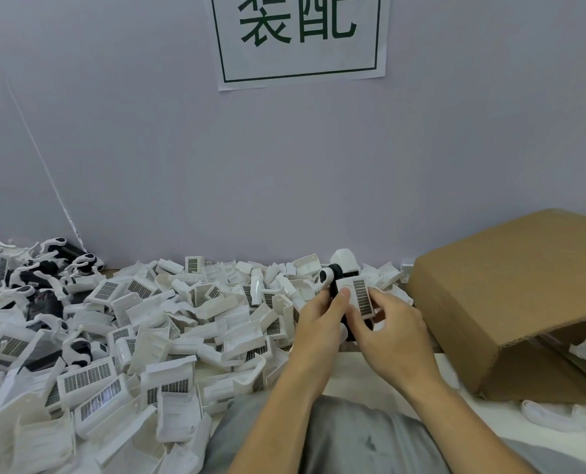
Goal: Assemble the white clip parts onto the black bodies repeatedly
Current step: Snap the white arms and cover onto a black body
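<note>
My left hand (pixel 322 318) grips the black body (pixel 336 285), upright; my right hand (pixel 392 331) pinches the white clip part (pixel 361 297) against its right side.

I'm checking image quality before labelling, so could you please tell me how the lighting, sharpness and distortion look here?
Head view: soft, even light with faint shadows and no strong glare; wide-angle bending curves the wall seam at left; the hands and the part they hold are fairly sharp, while the white pile softens toward the lower-left corner.
</note>
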